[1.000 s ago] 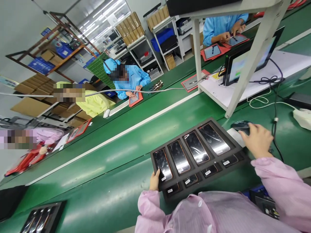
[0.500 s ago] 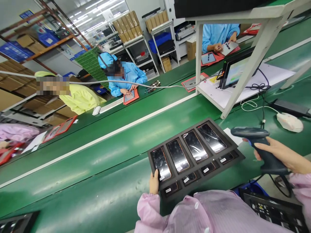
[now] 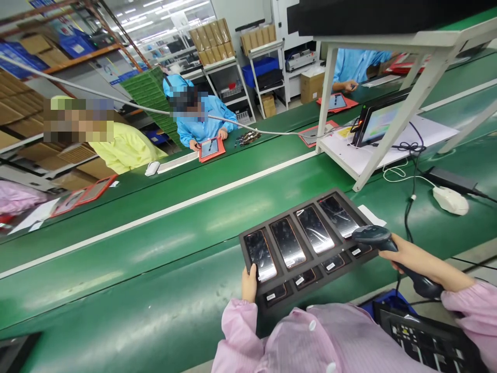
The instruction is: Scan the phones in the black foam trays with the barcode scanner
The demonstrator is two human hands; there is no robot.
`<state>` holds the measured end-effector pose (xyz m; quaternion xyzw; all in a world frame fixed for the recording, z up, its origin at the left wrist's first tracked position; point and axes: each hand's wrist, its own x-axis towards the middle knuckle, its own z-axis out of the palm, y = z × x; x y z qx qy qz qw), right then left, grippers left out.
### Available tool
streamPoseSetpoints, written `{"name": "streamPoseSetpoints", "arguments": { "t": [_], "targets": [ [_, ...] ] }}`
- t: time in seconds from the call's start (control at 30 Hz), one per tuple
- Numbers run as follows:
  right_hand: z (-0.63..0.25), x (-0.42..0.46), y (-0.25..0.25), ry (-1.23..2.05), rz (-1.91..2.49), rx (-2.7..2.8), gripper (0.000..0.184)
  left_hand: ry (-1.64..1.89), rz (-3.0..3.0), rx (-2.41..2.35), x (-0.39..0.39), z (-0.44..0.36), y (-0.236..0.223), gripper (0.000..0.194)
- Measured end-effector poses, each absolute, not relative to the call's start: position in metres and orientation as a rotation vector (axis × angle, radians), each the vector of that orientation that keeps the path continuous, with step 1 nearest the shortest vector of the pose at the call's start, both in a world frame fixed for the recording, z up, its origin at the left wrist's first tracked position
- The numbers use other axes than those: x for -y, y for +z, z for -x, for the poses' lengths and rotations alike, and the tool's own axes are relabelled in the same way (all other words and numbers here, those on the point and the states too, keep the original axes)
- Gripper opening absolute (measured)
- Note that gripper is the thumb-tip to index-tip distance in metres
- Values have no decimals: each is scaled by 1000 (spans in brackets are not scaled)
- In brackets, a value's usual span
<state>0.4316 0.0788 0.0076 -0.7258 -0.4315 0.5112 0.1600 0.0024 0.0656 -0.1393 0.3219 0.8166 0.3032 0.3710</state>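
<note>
left hand point(image 3: 249, 285) grips the left edge of the tray point(image 3: 310, 262), phones point(image 3: 288, 242) seated inside; right hand point(image 3: 412, 257) is closed around the scanner point(image 3: 373, 236) at the tray's right end — best held steady, clear of the phones.

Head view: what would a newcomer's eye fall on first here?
Probably the dark tray at lower centre, with its row of four glossy screens and the left hand gripping its left edge. Next, the handheld scanner in the right hand, overlapping the tray's right end in view. Then the lit monitor under the white stand, upper right.
</note>
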Motion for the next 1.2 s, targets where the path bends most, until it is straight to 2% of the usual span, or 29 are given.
{"name": "streamPoseSetpoints", "arguments": {
  "t": [0.2,0.4,0.73,0.93,1.2],
  "targets": [
    [-427,-73,5,1446,2070,1159,32,758,-802,-2047,-67,-2,-134,21],
    [-378,-55,-1,1543,1955,1145,40,761,-837,-1997,-67,0,-135,25],
    [-332,-39,0,1448,1925,1177,28,758,-898,-1924,-65,3,-141,33],
    [-327,-35,4,1452,1955,1161,33,757,-918,-1853,-63,6,-142,35],
    [-265,-23,-13,1587,1895,1199,34,828,-912,-1709,-57,13,-145,36]
  ]
}}
